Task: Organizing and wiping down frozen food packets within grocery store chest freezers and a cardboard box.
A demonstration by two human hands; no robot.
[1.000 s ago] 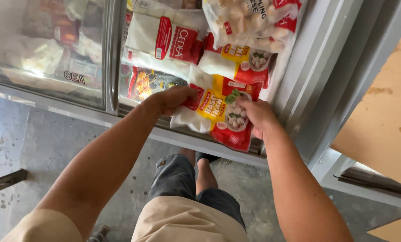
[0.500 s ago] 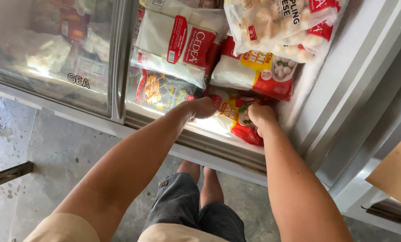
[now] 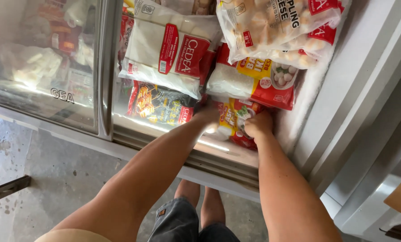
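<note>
Both hands reach down into an open chest freezer, whose white frosted wall rises on the right. The left hand lies curled over the left edge of a red and yellow frozen food packet that sits low in the near right corner of the freezer; its fingers are bent down onto the packet, but whether they pinch it or only press on it cannot be told. The right hand is closed into a loose fist on the right side of the same packet, knuckles up, with its fingertips hidden underneath, so it seems to grip the packet's edge. The two hands are near each other, with the packet's printed face showing between them. Just beyond the hands, touching the packet, lies a larger red, yellow and white bag of fish balls. To the left of the left hand sits a dark packet with red and gold print, partly tucked under a big white bag with a red label. At the far right, on top of the pile, rests a clear bag of pale round dumplings. The sliding glass lid covers the left part of the freezer, with misted packets dimly visible beneath it. Below, the person's bare legs and denim shorts stand on a grey concrete floor.
</note>
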